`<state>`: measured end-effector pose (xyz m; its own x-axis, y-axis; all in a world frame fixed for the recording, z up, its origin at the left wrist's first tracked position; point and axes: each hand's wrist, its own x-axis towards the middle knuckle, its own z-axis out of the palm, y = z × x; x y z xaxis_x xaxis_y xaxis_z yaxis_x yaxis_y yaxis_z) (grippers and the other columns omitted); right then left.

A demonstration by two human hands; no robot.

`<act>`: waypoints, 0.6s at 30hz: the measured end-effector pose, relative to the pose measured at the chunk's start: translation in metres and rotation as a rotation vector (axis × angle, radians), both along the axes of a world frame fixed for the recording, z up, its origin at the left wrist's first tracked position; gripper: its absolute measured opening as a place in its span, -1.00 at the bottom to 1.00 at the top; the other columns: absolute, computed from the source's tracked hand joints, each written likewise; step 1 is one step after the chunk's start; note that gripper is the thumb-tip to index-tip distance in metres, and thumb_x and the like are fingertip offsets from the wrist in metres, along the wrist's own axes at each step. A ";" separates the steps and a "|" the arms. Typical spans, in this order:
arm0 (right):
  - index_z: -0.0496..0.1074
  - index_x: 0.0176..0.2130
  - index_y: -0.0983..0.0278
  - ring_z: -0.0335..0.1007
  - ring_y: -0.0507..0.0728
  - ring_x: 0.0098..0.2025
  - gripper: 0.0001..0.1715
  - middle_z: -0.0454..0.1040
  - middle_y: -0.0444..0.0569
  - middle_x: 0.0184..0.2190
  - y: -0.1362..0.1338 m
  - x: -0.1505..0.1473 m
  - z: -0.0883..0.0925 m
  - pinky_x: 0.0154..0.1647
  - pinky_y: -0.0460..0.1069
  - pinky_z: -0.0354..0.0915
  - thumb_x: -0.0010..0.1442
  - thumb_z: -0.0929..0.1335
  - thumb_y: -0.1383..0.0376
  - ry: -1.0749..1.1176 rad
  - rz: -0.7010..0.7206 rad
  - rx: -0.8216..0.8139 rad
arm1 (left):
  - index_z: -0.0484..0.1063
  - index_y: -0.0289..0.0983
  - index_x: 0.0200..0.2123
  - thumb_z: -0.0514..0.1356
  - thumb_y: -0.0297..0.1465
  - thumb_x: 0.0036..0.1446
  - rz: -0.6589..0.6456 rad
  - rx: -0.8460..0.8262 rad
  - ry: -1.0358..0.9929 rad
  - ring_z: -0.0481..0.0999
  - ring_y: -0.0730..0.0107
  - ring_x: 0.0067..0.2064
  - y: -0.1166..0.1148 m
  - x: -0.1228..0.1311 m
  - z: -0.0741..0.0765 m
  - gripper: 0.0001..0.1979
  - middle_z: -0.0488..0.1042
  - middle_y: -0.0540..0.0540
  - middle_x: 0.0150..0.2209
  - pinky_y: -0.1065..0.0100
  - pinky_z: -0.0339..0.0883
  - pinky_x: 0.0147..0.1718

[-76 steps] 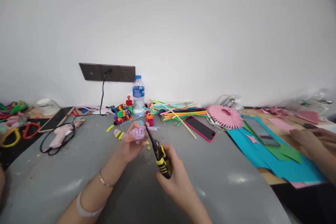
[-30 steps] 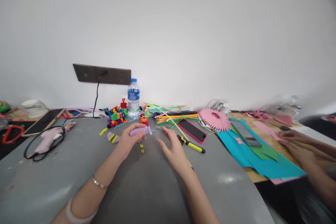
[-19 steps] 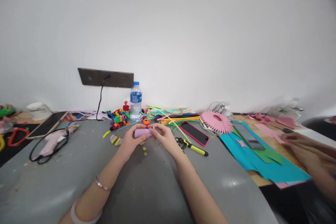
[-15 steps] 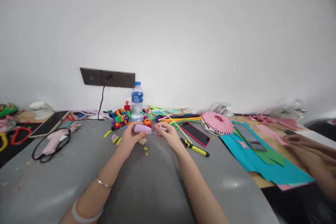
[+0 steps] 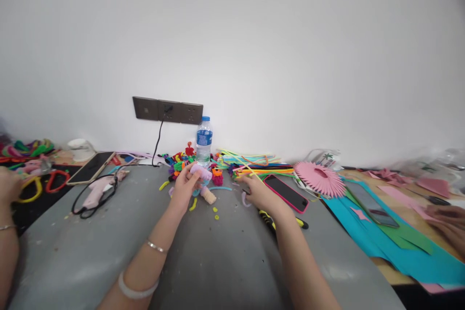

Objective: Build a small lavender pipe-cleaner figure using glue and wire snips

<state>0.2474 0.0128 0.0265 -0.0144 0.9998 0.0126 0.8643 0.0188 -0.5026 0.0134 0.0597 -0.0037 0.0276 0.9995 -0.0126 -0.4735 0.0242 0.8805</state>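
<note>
My left hand [image 5: 186, 185] is closed round a fuzzy lavender roll [image 5: 201, 173] that looks like wound pipe cleaner. Just below the roll, a beige fuzzy piece [image 5: 208, 195] shows; whether it is joined to the roll I cannot tell. My right hand [image 5: 256, 193] is lowered to the grey table, fingers bent down, with a thin curved lavender pipe cleaner [image 5: 246, 199] at its fingertips. Between the hands lie a light-blue strip [image 5: 221, 188] and small yellow bits [image 5: 216, 216]. A yellow-and-black cutter [image 5: 302, 223] is partly covered by my right wrist.
Behind my hands stand a water bottle [image 5: 204, 141] and a heap of pipe cleaners [image 5: 254, 159]. A red-edged phone [image 5: 286, 193] and a pink pleated paper ring [image 5: 319, 179] lie rightward. A corded pink glue gun [image 5: 95, 193] lies left. Other people's hands [image 5: 448, 223] show at both sides.
The view has turned left. My right hand has moved away from the lavender roll, down and right to the table. My left hand still holds the roll, now tilted. Another person's arm appears at far left.
</note>
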 end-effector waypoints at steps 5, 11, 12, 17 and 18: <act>0.59 -0.23 0.30 0.51 0.16 -0.28 -0.55 0.56 0.11 -0.28 0.017 -0.009 0.026 -0.22 -0.02 0.31 -0.02 0.27 0.61 -0.184 -0.076 0.019 | 0.42 -0.29 -0.27 0.49 -0.15 -0.30 0.022 -0.014 -0.025 0.45 0.51 -0.49 0.001 -0.002 0.003 -0.45 0.51 0.04 -0.44 0.49 0.31 -0.54; 0.59 -0.28 0.27 0.53 0.12 -0.37 -0.56 0.62 0.03 -0.33 0.031 -0.018 0.019 -0.32 -0.07 0.30 -0.08 0.31 0.63 -0.121 -0.026 -0.077 | 0.45 -0.26 -0.17 0.50 -0.22 -0.31 -0.012 -0.026 -0.071 0.53 0.41 -0.37 -0.003 -0.002 0.007 -0.41 0.56 0.01 -0.36 0.41 0.41 -0.39; 0.58 -0.23 0.27 0.54 0.15 -0.30 -0.54 0.62 0.06 -0.29 0.030 -0.017 0.017 -0.28 -0.06 0.30 -0.09 0.34 0.62 -0.119 -0.037 -0.073 | 0.46 -0.26 -0.14 0.50 -0.23 -0.31 -0.010 -0.030 -0.088 0.55 0.38 -0.33 -0.003 -0.002 0.007 -0.40 0.57 -0.02 -0.32 0.40 0.42 -0.35; 0.45 -0.05 0.38 0.48 0.13 -0.41 -0.56 0.59 0.05 -0.40 0.020 -0.010 0.007 -0.35 -0.06 0.27 0.03 0.34 0.49 -0.054 -0.102 -0.078 | 0.50 -0.28 -0.15 0.51 -0.25 -0.31 -0.023 -0.043 -0.119 0.58 0.34 -0.27 -0.003 -0.001 0.006 -0.42 0.61 -0.08 -0.24 0.35 0.45 -0.25; 0.44 -0.03 0.38 0.46 0.09 -0.45 -0.54 0.58 -0.01 -0.44 0.019 -0.008 0.005 -0.37 -0.08 0.27 0.04 0.29 0.52 -0.019 -0.082 -0.088 | 0.51 -0.29 -0.17 0.51 -0.24 -0.30 -0.036 -0.039 -0.109 0.58 0.35 -0.28 -0.003 -0.001 0.006 -0.44 0.61 -0.09 -0.24 0.36 0.45 -0.26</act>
